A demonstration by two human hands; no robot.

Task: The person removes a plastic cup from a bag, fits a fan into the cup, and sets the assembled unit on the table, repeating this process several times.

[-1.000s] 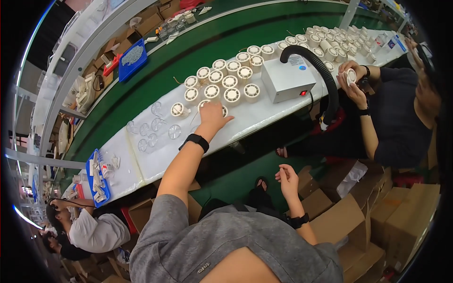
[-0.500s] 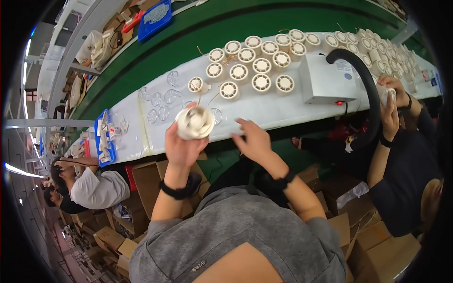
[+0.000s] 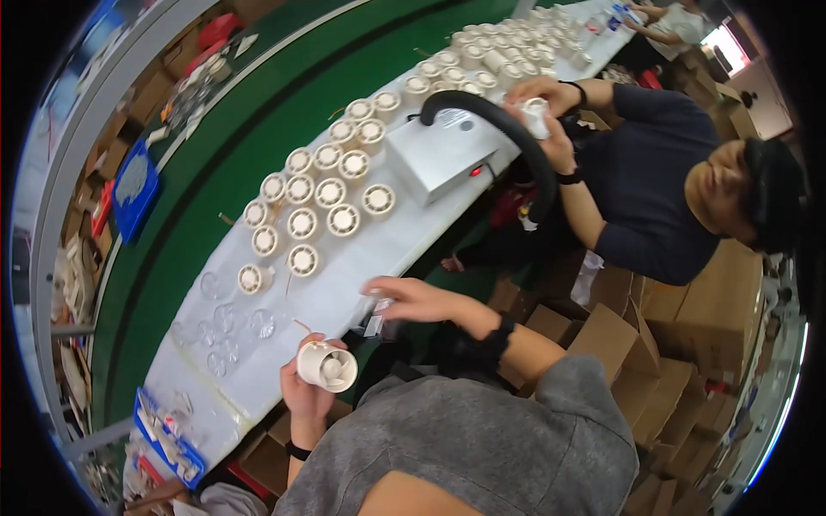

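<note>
My left hand [image 3: 301, 396] is closed round a white cylindrical fan unit [image 3: 327, 366], its bladed end facing up toward me. A short thin wire stands out from the unit's far side. My right hand [image 3: 411, 298] is stretched over the table's near edge with its fingers extended and slightly blurred; I see nothing gripped in it. Just below its fingers is a small shiny clear-and-dark item [image 3: 376, 322], too unclear to name. Left of my hands, several clear plastic rings [image 3: 225, 318] lie on the white-covered table [image 3: 344, 267].
Rows of white fan units [image 3: 330, 193] stand farther along the table. A grey metal box [image 3: 439, 155] with a black hose [image 3: 516, 138] stands to the right. A co-worker [image 3: 654, 163] beyond it handles a white part. A blue tray [image 3: 168, 439] is at left; cardboard boxes [image 3: 662, 344] stand behind.
The view has swung to the right, bringing more of the co-worker into sight. My left hand has brought the fan unit lower and closer to my body. My right hand remains over the table edge.
</note>
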